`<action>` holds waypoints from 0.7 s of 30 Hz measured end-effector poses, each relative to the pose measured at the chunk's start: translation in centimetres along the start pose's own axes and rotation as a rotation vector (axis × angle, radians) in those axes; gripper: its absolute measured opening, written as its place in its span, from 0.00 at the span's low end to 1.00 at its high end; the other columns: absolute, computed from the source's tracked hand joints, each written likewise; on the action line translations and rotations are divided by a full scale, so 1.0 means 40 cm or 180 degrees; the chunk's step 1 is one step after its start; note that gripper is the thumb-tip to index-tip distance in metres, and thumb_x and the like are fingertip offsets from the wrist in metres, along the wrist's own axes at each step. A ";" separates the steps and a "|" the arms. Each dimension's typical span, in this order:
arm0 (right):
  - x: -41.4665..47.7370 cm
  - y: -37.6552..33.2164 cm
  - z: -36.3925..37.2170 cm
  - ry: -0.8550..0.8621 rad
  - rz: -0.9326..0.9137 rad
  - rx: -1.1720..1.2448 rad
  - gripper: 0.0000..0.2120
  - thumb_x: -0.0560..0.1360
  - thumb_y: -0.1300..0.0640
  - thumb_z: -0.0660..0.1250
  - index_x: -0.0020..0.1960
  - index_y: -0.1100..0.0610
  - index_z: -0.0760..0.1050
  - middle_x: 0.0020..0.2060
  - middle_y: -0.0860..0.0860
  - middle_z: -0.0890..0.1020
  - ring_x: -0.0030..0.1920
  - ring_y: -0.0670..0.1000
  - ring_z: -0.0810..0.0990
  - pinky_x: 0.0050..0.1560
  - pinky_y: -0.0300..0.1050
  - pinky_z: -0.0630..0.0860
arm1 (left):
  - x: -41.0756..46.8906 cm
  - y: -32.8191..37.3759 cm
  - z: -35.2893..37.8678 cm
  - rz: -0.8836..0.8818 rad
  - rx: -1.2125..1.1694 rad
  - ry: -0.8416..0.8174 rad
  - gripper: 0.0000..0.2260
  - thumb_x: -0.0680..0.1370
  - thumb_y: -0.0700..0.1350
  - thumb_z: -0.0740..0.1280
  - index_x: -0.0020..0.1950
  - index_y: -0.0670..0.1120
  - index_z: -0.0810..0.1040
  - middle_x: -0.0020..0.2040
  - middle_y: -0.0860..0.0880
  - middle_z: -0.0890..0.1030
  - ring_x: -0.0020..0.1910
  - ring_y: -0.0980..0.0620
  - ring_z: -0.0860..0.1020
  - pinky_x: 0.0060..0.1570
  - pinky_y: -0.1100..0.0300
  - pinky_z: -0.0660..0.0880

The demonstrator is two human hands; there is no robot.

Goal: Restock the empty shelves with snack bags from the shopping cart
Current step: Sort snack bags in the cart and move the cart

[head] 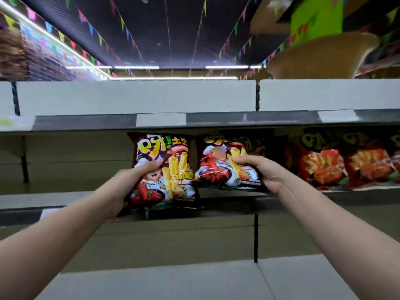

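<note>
Both my arms reach toward the middle shelf (65, 198). My left hand (138, 172) grips a dark red snack bag (168, 169) by its left side, upright and level with the shelf's front edge. My right hand (257, 169) holds a second bag of the same kind (218, 165) by its right side, just to the right of the first and further in on the shelf. More red snack bags (324, 161) stand in a row on the same shelf to the right. The shopping cart is out of view.
The upper shelf (86, 122) with white price tags overhangs the bags. The shelf bay left of the held bags holds no bags. A lower shelf (173, 282) spans the bottom. A black upright divider (256, 237) runs below. Bunting and strip lights hang from the ceiling.
</note>
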State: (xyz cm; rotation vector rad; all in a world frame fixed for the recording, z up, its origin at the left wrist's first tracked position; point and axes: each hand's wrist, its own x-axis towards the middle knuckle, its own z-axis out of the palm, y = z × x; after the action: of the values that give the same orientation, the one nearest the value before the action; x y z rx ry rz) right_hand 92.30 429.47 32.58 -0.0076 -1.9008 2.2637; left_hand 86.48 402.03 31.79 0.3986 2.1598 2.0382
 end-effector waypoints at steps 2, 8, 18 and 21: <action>0.076 -0.003 -0.015 -0.0108 0.0140 -0.0142 0.04 0.72 0.63 0.66 0.44 0.64 0.76 0.32 0.57 0.84 0.29 0.52 0.83 0.33 0.43 0.81 | 0.022 0.017 0.011 0.0037 0.0175 0.0146 0.23 0.64 0.55 0.75 0.51 0.40 0.82 0.41 0.42 0.85 0.33 0.47 0.84 0.39 0.57 0.79; 0.246 0.011 -0.017 -0.0144 0.0298 -0.0380 0.14 0.74 0.65 0.64 0.30 0.63 0.78 0.23 0.54 0.81 0.22 0.50 0.80 0.25 0.38 0.77 | 0.051 0.017 0.018 0.0004 0.0485 0.0515 0.35 0.51 0.60 0.78 0.49 0.40 0.81 0.38 0.43 0.85 0.32 0.47 0.84 0.35 0.58 0.77; 0.407 0.041 -0.001 0.0269 -0.0026 -0.1069 0.25 0.73 0.64 0.70 0.68 0.63 0.68 0.64 0.55 0.73 0.65 0.56 0.70 0.55 0.41 0.66 | 0.156 0.007 0.010 -0.0141 0.0328 0.0402 0.37 0.46 0.62 0.80 0.49 0.44 0.81 0.43 0.42 0.85 0.34 0.46 0.84 0.31 0.59 0.80; 0.450 0.049 0.012 0.0198 -0.0043 -0.0993 0.21 0.75 0.64 0.68 0.67 0.61 0.69 0.61 0.52 0.75 0.60 0.52 0.72 0.54 0.42 0.66 | 0.206 0.002 0.025 -0.0177 0.0219 0.0292 0.21 0.63 0.57 0.74 0.48 0.44 0.81 0.41 0.43 0.85 0.32 0.47 0.83 0.34 0.59 0.81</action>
State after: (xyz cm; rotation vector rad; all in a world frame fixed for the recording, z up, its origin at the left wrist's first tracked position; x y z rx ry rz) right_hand 74.26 431.28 32.81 -0.1061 -2.1898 1.9116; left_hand 78.91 405.40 32.41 0.2549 2.2721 1.9944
